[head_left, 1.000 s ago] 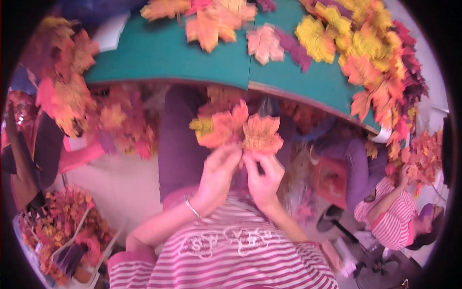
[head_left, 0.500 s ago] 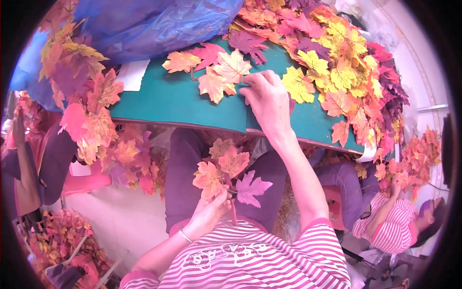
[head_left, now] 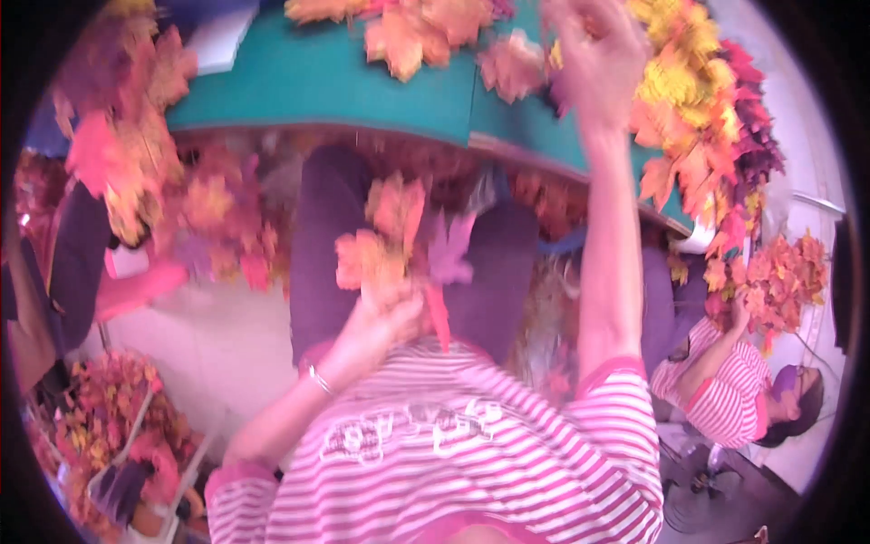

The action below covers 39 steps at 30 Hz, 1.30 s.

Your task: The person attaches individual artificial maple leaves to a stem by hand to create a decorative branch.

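My left hand [head_left: 391, 313] is closed round the stems of a small bunch of artificial maple leaves [head_left: 373, 258], held above my lap. Orange leaves fan out on its left; a purple leaf [head_left: 449, 249] and a narrow red piece [head_left: 438, 317] show on its right. My right hand [head_left: 598, 54] is stretched to the far right part of the green table, smeared by motion at the picture's upper edge. Just left of it is a pale pink-orange leaf [head_left: 512, 65]; whether the fingers hold it I cannot tell. More orange leaves [head_left: 408, 36] lie on the table.
The green table [head_left: 317, 86] has its near edge above my knees. Yellow leaves [head_left: 675, 77] and dark red ones are heaped at the right. Leaves hang at the left edge, beside a white paper [head_left: 224, 41]. A person in a striped shirt [head_left: 725, 381] sits at the right with leaves.
The view has tipped, so the table sits higher in it. My right hand has moved right, away from the orange leaves, and a pale leaf now shows beside it. My left hand keeps its bunch.
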{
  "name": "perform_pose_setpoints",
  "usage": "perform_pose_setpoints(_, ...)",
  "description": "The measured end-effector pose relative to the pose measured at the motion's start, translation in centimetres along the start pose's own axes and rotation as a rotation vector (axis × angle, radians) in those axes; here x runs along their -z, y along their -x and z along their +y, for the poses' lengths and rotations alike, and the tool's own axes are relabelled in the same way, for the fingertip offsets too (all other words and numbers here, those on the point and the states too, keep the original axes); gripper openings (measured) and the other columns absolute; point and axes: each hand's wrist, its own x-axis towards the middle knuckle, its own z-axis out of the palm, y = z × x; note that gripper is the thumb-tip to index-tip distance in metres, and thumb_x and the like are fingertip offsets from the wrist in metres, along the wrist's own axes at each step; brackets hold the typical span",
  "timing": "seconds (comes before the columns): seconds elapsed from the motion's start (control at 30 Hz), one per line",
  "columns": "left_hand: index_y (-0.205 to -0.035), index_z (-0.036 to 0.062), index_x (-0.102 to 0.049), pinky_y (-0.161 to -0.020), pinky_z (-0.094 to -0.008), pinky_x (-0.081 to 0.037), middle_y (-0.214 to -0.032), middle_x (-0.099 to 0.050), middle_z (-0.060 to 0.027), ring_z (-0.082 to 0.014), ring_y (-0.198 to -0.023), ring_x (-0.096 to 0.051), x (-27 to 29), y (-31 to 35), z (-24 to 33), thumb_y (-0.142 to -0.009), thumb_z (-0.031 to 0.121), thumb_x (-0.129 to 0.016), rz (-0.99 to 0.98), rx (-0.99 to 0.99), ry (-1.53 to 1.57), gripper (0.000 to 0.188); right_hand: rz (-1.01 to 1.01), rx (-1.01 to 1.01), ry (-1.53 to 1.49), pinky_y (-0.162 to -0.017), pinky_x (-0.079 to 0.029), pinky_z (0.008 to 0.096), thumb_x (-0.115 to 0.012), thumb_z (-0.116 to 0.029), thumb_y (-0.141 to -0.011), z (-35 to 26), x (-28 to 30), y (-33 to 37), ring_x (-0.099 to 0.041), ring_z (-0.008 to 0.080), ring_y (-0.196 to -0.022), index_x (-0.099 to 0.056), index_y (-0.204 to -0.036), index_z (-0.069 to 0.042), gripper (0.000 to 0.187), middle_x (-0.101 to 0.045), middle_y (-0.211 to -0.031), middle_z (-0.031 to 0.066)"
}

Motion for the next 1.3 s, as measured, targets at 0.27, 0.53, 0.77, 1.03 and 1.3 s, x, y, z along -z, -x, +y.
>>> perform_pose_setpoints(0.27,-0.118,-0.0013,-0.072,-0.069,-0.0272,-0.056,-0.084,-0.065,-0.0002,-0.0095,-0.081,-0.067,-1.1,-1.0,3.5,-0.094,0.002,-0.067,0.300,-0.464,-0.767,0.024,-0.486,-0.364,-0.977,-0.074,-0.052,0.0356,-0.071,-0.004,-0.083,-12.0,4.3,6.5,-0.067,0.0252,-0.081,-0.063,-0.089,0.000,0.010,-0.066,-0.085,0.0117)
perform_pose_setpoints(0.53,-0.116,-0.0048,-0.072,-0.081,-0.0300,-0.058,-0.105,-0.076,-0.0135,-0.0151,-0.091,-0.071,-2.5,-2.2,3.4,-0.088,-0.004,-0.065,0.319,-0.533,-0.814,0.029,-0.742,-0.769,-0.774,-0.063,-0.050,0.0309,-0.064,-0.001,-0.091,-14.0,3.4,21.1,-0.064,0.0156,-0.071,-0.057,-0.094,0.000,0.008,-0.061,-0.084,0.0086)
perform_pose_setpoints(0.77,-0.116,-0.0064,-0.067,-0.075,-0.0217,-0.054,-0.089,-0.069,-0.0034,-0.0071,-0.080,-0.064,-4.1,-2.9,3.9,-0.100,0.007,-0.064,0.184,-0.241,-0.355,0.021,-0.652,-0.876,-0.670,-0.070,-0.052,0.0307,-0.067,0.002,-0.089,-11.4,4.9,23.7,-0.066,0.0217,-0.079,-0.058,-0.096,0.003,0.012,-0.062,-0.088,0.0125)
perform_pose_setpoints(1.03,-0.124,-0.0034,-0.062,-0.083,-0.0245,-0.054,-0.098,-0.069,-0.0061,-0.0113,-0.086,-0.065,-4.8,-3.5,3.7,-0.101,0.011,-0.063,0.088,-0.135,-0.133,0.027,-0.334,-1.144,-0.793,-0.074,-0.054,0.0234,-0.073,0.008,-0.086,-12.3,5.2,25.9,-0.067,0.0102,-0.085,-0.068,-0.097,0.004,0.013,-0.066,-0.091,0.0067)
perform_pose_setpoints(1.3,-0.122,-0.0024,-0.062,-0.086,-0.0255,-0.052,-0.101,-0.068,-0.0054,-0.0121,-0.092,-0.064,-5.9,-4.2,3.0,-0.102,0.011,-0.062,0.071,-0.241,-0.060,0.023,-0.226,-1.218,-0.787,-0.075,-0.055,0.0235,-0.075,0.009,-0.084,-12.3,5.5,26.0,-0.066,0.0099,-0.085,-0.069,-0.095,0.005,0.013,-0.065,-0.093,0.0061)
